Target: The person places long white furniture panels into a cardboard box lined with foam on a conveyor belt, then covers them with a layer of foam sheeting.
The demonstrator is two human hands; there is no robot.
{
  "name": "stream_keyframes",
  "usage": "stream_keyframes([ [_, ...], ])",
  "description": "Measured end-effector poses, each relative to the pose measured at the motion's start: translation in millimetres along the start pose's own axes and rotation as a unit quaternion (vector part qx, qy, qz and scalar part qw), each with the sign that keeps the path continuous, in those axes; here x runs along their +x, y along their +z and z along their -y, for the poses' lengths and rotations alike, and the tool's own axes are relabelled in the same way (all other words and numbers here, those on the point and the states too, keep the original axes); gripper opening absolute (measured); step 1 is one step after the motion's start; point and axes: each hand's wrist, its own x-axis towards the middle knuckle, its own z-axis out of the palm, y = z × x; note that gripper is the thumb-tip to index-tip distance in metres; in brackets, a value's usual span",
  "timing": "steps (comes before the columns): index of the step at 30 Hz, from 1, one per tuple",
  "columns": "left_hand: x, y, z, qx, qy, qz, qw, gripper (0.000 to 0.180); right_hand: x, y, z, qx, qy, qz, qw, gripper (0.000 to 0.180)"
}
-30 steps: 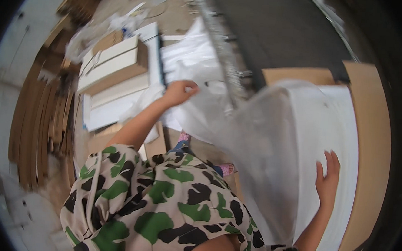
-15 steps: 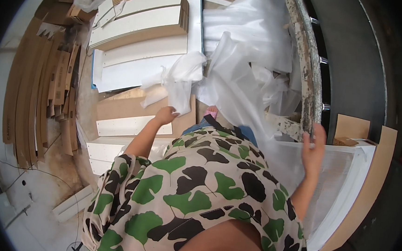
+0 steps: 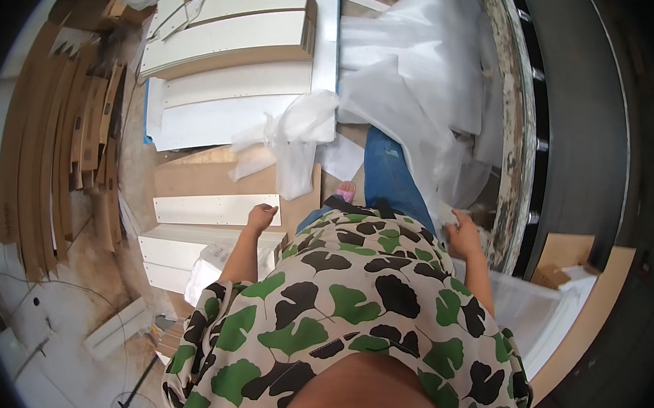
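My left hand point(image 3: 260, 216) hangs with curled fingers and holds nothing. It hovers at the right end of a narrow white panel point(image 3: 213, 210) lying on a brown board. A crumpled white plastic wrap point(image 3: 295, 137) lies just beyond it, apart from the hand. My right hand point(image 3: 461, 232) rests with fingers apart on the lower edge of a large clear plastic film point(image 3: 419, 81), beside the speckled rim of a worktable point(image 3: 515, 141). My patterned shirt hides both forearms' lower parts.
Stacked white panels point(image 3: 232, 38) lie ahead on the floor. Curved brown strips point(image 3: 35, 146) lean along the left. A white board point(image 3: 546, 318) on a brown sheet and a small cardboard box point(image 3: 566, 259) sit at right. A white strip point(image 3: 117, 326) lies on the floor at lower left.
My left hand let go of the white plastic wrap and dropped down toward the narrow panel. My right hand slid lower along the table rim. The view tilted further down.
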Motion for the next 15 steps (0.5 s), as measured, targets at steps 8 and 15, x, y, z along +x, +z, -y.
stream_keyframes([
  [8, 32, 14, -122, 0.018, 0.034, 0.029, 0.999, 0.042, 145, 10, -31, 0.006, -0.078, 0.067, 0.995, 0.042],
  [15, 77, -28, -243, 0.075, 0.050, 0.011, 0.996, 0.043, 257, -77, -23, 0.030, -0.075, 0.087, 0.993, 0.042],
])
